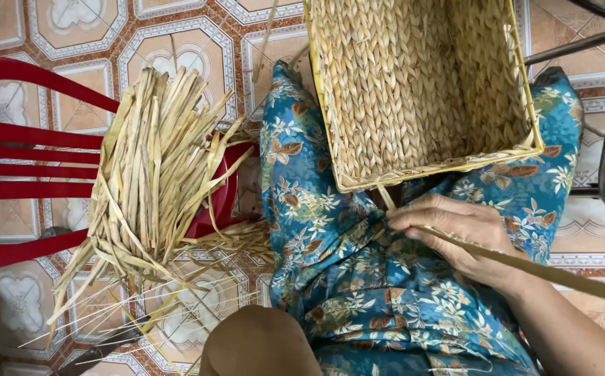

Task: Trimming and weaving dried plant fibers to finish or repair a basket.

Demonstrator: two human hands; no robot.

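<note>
The right hand lies on the lap, on blue cloth with a flower print, just below the near edge of a woven basket. Its fingers are closed together around a long dry straw strip. The strip goes from the fingers over the back of the hand and out to the right side of the view. A short piece of straw also rises from the fingers up to the rim of the basket, where it touches the weave.

The basket is rectangular, made of pale braided straw, with a thin yellow frame along the rim. It rests on the lap and its open inside faces the camera.

The left hand is not in view; only a bare elbow or knee shows at the bottom edge, and I cannot tell which.

To the left, a bundle of dry straw strips lies on a red plastic chair. The floor has patterned tiles.
</note>
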